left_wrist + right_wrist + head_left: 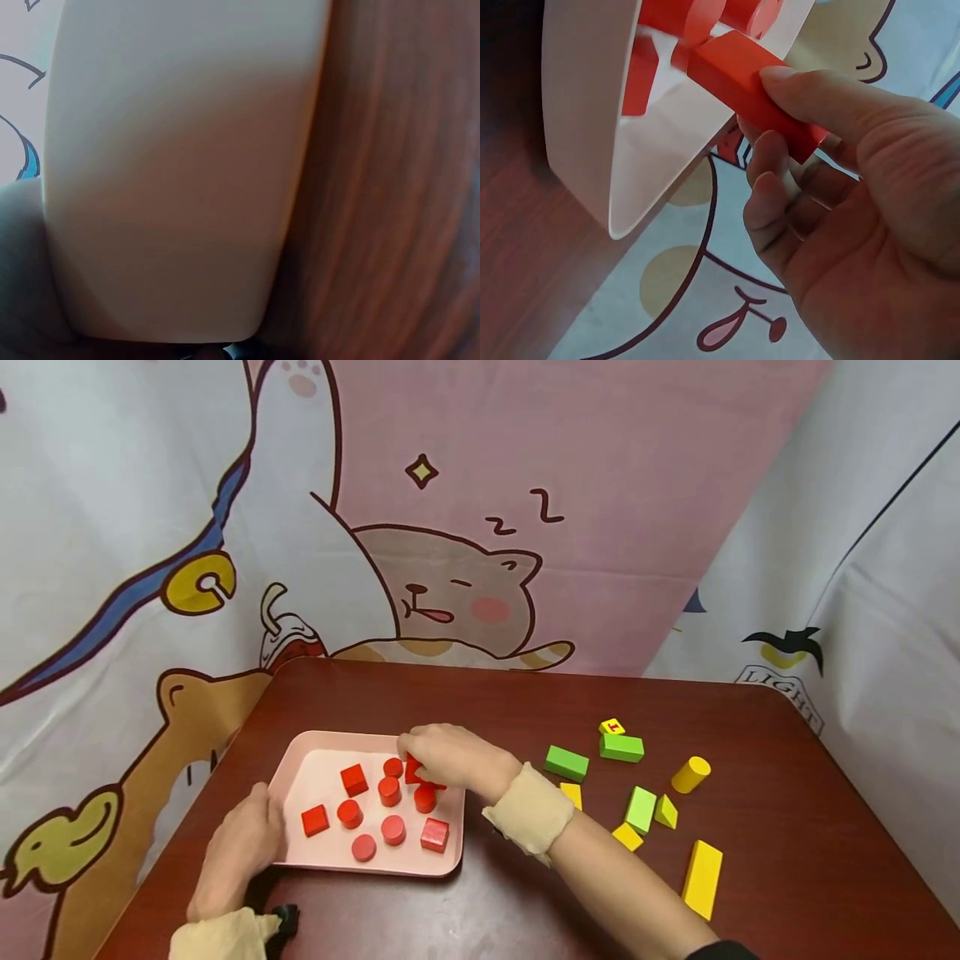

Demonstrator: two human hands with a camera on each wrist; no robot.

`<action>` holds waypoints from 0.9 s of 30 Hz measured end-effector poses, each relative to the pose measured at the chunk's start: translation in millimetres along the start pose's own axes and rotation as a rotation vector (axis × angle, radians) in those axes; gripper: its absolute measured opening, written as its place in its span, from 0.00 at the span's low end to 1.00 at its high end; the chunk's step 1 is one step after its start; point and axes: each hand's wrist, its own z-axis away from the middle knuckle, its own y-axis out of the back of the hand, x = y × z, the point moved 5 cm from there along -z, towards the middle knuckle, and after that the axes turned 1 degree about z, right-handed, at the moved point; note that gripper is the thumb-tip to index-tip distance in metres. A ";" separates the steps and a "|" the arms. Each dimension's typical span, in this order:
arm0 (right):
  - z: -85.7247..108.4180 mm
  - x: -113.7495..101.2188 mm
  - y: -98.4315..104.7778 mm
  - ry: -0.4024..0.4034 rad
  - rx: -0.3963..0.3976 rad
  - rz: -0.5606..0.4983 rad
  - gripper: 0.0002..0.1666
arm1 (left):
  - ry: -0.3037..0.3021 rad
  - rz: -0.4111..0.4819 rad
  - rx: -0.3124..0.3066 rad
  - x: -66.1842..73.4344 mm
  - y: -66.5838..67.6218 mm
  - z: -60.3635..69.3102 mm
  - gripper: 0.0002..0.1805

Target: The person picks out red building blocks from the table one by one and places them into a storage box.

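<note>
A pink tray (315,777) with several red blocks, cubes and cylinders among them, lies on the table at centre left. My left hand (242,843) grips the tray's left side near its front corner; the fingers' undersides are hidden. The left wrist view is filled by the tray's pale outer surface (172,187). Over the tray's right back corner, my right hand (453,760) holds a red rectangular block (742,82). Thumb and fingers pinch it in the right wrist view, its far end close to a red cylinder (682,16).
Right of the tray lie loose green blocks (566,763) and yellow ones, including a cylinder (691,774), a triangular prism (666,812) and a long block (702,879). A printed cloth (465,460) hangs behind the brown table (787,793).
</note>
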 end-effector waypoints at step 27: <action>-3.6 -8.4 -15.7 0.012 -0.024 -0.039 0.10 | -0.016 -0.006 0.024 2.9 0.4 1.6 0.11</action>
